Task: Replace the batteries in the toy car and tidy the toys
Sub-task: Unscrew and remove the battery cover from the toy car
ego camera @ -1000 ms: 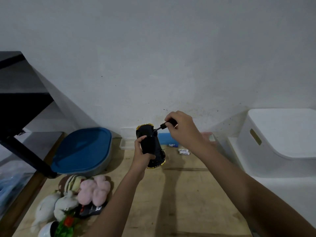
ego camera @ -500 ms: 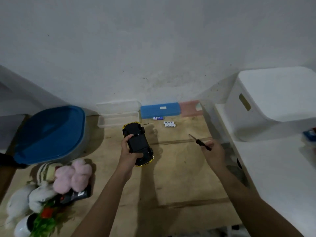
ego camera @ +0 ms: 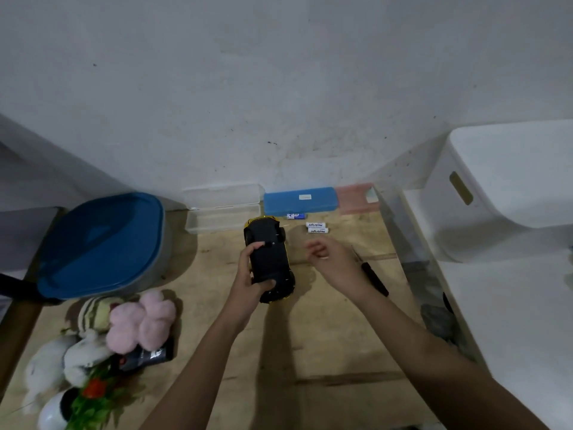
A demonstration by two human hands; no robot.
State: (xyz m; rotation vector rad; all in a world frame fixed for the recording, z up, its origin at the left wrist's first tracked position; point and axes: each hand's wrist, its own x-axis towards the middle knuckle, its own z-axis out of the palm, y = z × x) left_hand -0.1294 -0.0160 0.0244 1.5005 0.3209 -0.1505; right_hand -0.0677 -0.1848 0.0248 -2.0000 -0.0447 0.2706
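Note:
My left hand (ego camera: 251, 280) grips the yellow toy car (ego camera: 270, 259), held upside down so its black underside faces up. To the right of the car hovers my right hand (ego camera: 330, 260), fingers loosely curled and holding nothing. A black-handled screwdriver (ego camera: 373, 277) lies on the wooden table just right of that hand. Two white batteries (ego camera: 317, 228) lie side by side behind the car, and a blue-and-white battery (ego camera: 296, 216) rests near the blue case.
A clear case (ego camera: 221, 217), a blue case (ego camera: 299, 201) and a pink case (ego camera: 356, 198) line the wall. A blue-lidded bin (ego camera: 99, 246) stands at left, plush toys (ego camera: 136, 324) at front left. White storage boxes (ego camera: 502, 187) stand at right.
My right hand has laid the screwdriver down on the table and moved left toward the car. The car is lower and nearer than a second ago.

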